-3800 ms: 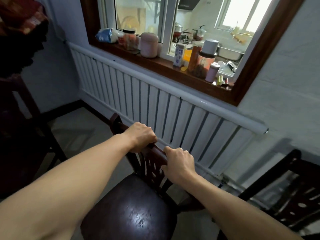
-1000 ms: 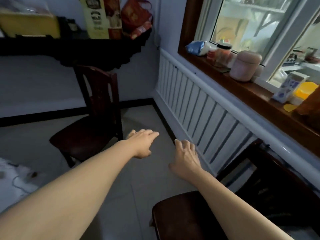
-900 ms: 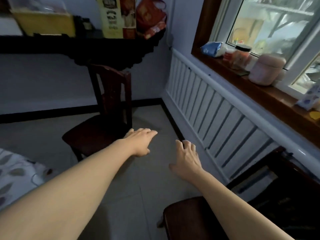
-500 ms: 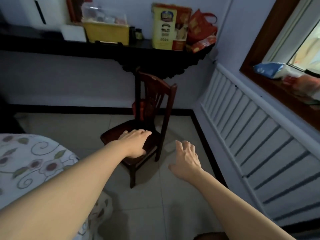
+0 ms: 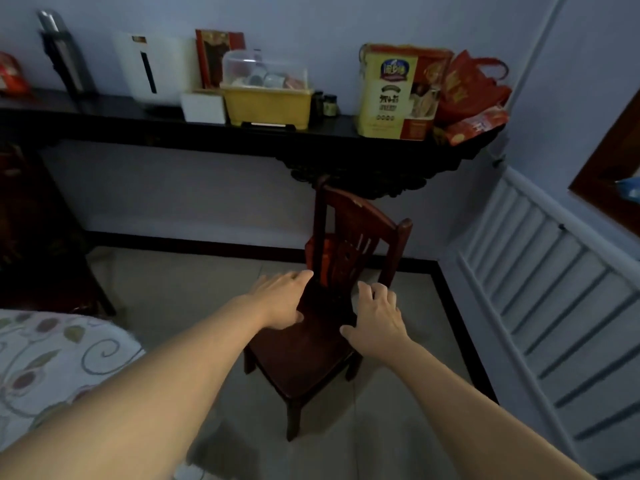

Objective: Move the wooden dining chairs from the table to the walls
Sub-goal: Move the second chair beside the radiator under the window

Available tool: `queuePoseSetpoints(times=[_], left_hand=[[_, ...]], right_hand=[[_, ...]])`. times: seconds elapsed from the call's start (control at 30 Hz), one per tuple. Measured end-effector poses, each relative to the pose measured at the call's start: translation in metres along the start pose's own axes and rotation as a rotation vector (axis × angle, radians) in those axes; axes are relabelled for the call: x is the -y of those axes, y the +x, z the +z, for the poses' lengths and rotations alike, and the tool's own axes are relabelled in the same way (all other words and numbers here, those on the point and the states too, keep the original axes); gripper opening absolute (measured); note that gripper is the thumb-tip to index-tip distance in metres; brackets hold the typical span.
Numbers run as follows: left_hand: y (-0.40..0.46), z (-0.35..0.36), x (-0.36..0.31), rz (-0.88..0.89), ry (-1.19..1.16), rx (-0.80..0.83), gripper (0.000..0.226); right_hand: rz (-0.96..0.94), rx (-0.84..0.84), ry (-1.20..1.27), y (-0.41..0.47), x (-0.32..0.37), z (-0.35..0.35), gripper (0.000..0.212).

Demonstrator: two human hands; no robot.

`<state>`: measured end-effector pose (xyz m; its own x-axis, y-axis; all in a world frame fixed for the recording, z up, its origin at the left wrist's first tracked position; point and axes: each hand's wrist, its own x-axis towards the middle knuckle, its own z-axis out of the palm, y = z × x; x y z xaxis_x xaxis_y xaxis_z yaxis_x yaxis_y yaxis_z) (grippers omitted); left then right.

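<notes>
Hands, left [image 5: 281, 299] & right [image 5: 377, 318], fingers spread, empty, above wooden chair [image 5: 311, 355].

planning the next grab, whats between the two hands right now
In the head view, the dark seat of the wooden chair fills the gap between the left hand and right hand; both are open and empty.
</notes>
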<state>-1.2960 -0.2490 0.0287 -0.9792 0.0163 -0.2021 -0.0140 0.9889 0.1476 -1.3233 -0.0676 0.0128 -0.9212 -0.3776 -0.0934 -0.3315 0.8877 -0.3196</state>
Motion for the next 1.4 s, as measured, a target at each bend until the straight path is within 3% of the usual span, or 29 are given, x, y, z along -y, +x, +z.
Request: queuePoseSetpoints(times=[0.27, 0.57, 0.87, 1.07, 1.17, 1.27, 1.4], left_hand=[[0.131, -0.037, 0.026, -0.036, 0.027, 0.022, 0.084], [0.243, -0.068, 0.045, 0.048, 0.062, -0.020, 0.080], [0.388, -0.064, 0.064, 0.202, 0.088, -0.024, 0.083], [0.473, -0.061, 0.089, 0.317, 0.154, -0.062, 0.082], [0.508, -0.057, 0.098, 0.394, 0.176, 0.000, 0.081], [0.530, -0.049, 0.098, 0.476, 0.196, 0.070, 0.069], [0.548, -0.040, 0.090, 0.550, 0.199, 0.028, 0.031]], right_hand=[[0.007, -0.017, 0.011, 0.153, -0.025, -0.029, 0.087], [0.096, -0.004, 0.031, 0.254, -0.042, -0.046, 0.085], [0.308, -0.049, 0.040, 0.346, -0.059, -0.038, 0.080], [0.477, 0.008, 0.055, 0.407, -0.055, -0.022, 0.078], [0.552, 0.041, 0.044, 0.429, -0.057, -0.012, 0.068], [0.574, 0.046, -0.034, 0.441, -0.062, -0.006, 0.050], [0.620, 0.057, -0.096, 0.449, -0.074, -0.004, 0.037]])
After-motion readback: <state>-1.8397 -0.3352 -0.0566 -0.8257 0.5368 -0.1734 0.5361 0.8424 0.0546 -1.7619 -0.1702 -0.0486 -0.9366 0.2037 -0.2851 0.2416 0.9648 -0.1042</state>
